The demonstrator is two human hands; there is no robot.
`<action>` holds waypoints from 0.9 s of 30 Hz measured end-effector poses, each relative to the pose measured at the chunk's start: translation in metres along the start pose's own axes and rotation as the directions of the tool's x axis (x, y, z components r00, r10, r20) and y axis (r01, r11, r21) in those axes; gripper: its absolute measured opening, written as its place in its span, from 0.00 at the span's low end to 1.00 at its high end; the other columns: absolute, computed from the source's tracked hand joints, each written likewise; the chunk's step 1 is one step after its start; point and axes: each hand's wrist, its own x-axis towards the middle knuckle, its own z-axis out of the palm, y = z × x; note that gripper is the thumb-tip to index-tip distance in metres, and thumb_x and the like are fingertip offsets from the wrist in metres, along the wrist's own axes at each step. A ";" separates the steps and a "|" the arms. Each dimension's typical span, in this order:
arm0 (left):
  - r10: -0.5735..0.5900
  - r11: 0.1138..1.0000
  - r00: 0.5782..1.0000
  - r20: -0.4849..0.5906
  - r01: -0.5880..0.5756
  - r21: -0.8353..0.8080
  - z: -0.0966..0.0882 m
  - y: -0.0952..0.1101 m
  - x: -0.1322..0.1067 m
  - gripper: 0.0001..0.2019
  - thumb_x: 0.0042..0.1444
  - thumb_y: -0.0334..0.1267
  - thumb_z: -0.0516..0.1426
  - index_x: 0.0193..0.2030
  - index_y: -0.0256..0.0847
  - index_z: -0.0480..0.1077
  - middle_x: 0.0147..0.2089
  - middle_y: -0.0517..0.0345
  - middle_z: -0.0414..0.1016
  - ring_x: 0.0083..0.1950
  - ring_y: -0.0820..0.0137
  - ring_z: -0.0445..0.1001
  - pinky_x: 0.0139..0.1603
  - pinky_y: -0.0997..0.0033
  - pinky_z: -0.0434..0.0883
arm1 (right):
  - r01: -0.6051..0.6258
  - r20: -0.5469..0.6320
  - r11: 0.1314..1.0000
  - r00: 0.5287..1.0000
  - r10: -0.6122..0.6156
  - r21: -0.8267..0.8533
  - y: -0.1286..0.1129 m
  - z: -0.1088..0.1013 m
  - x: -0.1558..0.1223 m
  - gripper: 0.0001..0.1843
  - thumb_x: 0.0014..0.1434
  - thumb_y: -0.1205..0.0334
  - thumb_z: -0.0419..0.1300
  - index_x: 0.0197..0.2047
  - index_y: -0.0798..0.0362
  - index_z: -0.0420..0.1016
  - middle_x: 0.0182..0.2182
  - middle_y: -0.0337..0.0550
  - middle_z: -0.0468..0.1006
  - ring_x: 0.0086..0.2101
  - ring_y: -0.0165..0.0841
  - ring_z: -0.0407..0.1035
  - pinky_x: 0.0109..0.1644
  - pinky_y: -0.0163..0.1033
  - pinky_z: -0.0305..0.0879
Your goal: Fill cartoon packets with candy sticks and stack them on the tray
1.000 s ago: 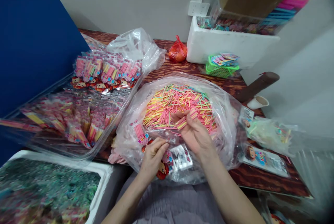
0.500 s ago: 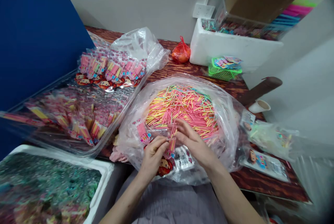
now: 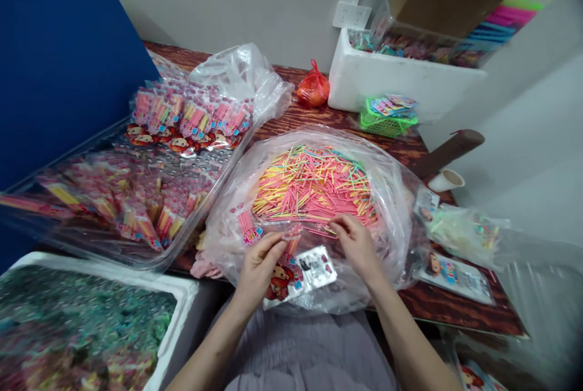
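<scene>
My left hand (image 3: pixel 260 263) is closed on a small clear packet (image 3: pixel 292 238) with pink sticks inside and a cartoon print at its lower end. My right hand (image 3: pixel 357 248) has its thumb and forefinger pinched at the front edge of the stick heap, where a thin yellow stick (image 3: pixel 332 231) shows at the fingertips. Pink, yellow and green sticks (image 3: pixel 314 187) lie heaped in a large clear plastic bag (image 3: pixel 392 197). Another packet of pink sticks (image 3: pixel 246 224) rests on the bag left of the heap. Silver-backed packets (image 3: pixel 316 269) lie below my hands.
On the left, a clear tray (image 3: pixel 228 187) holds many filled packets (image 3: pixel 195 118). A white foam box (image 3: pixel 182 285) stands at the lower left. A green basket (image 3: pixel 388 125), red bag (image 3: pixel 313 87) and paper cup (image 3: pixel 446 180) sit toward the back and right.
My right hand has moved away from the packet, right and slightly down to the front of the stick heap. My left hand keeps the packet, and the silver-backed packets show more fully.
</scene>
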 end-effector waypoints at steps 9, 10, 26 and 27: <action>0.012 1.000 0.999 0.036 -0.011 -0.019 0.004 0.007 -0.002 0.11 0.58 0.40 0.58 0.44 0.43 0.79 0.44 0.56 0.80 0.46 0.67 0.76 0.48 0.71 0.71 | 0.347 0.372 0.551 0.926 -0.071 -0.759 0.016 0.022 0.003 0.10 0.57 0.75 0.53 0.40 0.56 0.72 0.39 0.53 0.74 0.42 0.43 0.65 0.45 0.43 0.58; 0.014 1.000 0.999 0.031 -0.013 -0.015 0.004 0.007 -0.002 0.10 0.58 0.40 0.58 0.44 0.43 0.79 0.44 0.56 0.80 0.45 0.67 0.76 0.48 0.71 0.71 | 0.369 0.396 0.535 0.916 -0.068 -0.760 0.013 0.022 0.004 0.10 0.57 0.75 0.54 0.41 0.57 0.72 0.39 0.53 0.74 0.42 0.43 0.65 0.44 0.43 0.59; 0.027 0.999 1.000 0.014 -0.027 -0.023 0.000 0.007 -0.001 0.10 0.58 0.40 0.59 0.42 0.44 0.80 0.42 0.56 0.80 0.44 0.67 0.76 0.46 0.71 0.71 | 0.142 -0.093 0.923 0.989 -0.115 0.359 -0.069 -0.012 0.018 0.15 0.57 0.68 0.57 0.48 0.47 0.67 0.31 0.35 0.68 0.31 0.30 0.66 0.33 0.34 0.64; 0.025 0.999 1.000 0.014 -0.024 -0.027 0.001 0.008 0.000 0.10 0.58 0.40 0.59 0.43 0.44 0.80 0.42 0.56 0.80 0.44 0.67 0.76 0.46 0.71 0.71 | 0.169 -0.149 0.906 0.982 -0.120 0.387 -0.081 -0.008 0.014 0.14 0.58 0.68 0.58 0.48 0.46 0.67 0.34 0.37 0.70 0.33 0.30 0.67 0.35 0.34 0.65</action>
